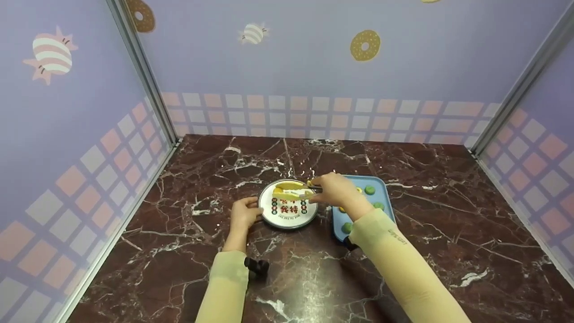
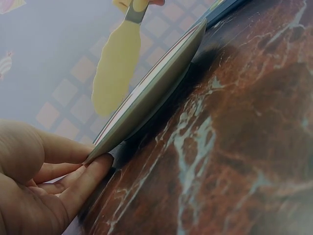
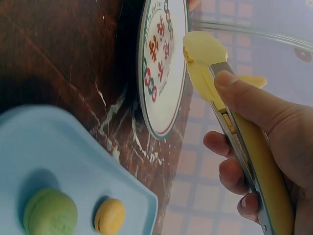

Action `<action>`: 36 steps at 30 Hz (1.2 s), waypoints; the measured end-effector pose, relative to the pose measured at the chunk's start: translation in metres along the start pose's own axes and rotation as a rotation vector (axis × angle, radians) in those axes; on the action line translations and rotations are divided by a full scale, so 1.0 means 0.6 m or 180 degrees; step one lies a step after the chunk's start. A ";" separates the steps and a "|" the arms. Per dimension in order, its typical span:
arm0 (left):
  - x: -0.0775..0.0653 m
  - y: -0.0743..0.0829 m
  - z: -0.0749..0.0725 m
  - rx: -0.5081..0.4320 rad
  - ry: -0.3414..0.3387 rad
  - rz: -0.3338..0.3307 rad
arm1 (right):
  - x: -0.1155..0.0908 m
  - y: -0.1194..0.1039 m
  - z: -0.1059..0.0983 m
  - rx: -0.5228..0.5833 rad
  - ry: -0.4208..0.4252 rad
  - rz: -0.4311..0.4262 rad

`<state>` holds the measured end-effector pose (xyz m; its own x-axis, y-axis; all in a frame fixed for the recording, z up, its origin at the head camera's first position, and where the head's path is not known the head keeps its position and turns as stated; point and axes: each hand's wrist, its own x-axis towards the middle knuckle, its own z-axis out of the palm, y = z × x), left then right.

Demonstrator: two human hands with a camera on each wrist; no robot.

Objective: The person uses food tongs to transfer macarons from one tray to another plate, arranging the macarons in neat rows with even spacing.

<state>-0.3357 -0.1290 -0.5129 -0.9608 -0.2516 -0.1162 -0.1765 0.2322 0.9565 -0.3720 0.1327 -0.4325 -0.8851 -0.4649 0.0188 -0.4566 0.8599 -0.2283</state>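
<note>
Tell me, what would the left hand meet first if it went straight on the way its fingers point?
The plate, whose rim the left hand pinches; beyond it, the blue tray seems next, though depth is unclear.

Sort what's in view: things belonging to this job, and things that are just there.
Apparently in the job:
yellow tongs, held by the right hand
plate, its rim pinched by the left hand
blue tray
green macarons, yellow macarons

Just there:
marble tabletop
patterned walls
</note>
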 end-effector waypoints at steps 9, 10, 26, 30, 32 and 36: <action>0.003 -0.003 -0.001 -0.0068 -0.0031 0.0009 | 0.007 -0.015 0.011 -0.0084 0.0013 -0.0012; 0.003 -0.003 -0.001 -0.0064 -0.0034 0.0012 | 0.007 -0.016 0.012 -0.0083 0.0006 -0.0017; 0.003 -0.003 -0.001 -0.0031 -0.0071 -0.0014 | 0.014 -0.020 0.015 -0.0068 -0.0067 -0.0015; 0.002 -0.002 -0.001 0.0007 -0.0057 0.0005 | 0.016 -0.018 0.017 -0.0034 -0.0091 -0.0016; 0.001 -0.001 0.000 0.0024 -0.0055 0.0014 | 0.017 -0.017 0.018 -0.0020 -0.0096 -0.0027; 0.000 -0.001 0.001 0.0078 -0.0034 0.0021 | 0.018 -0.015 0.019 -0.0011 -0.0093 -0.0033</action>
<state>-0.3358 -0.1286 -0.5133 -0.9642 -0.2399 -0.1129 -0.1752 0.2567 0.9505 -0.3762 0.1174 -0.4413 -0.8774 -0.4797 -0.0072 -0.4660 0.8557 -0.2249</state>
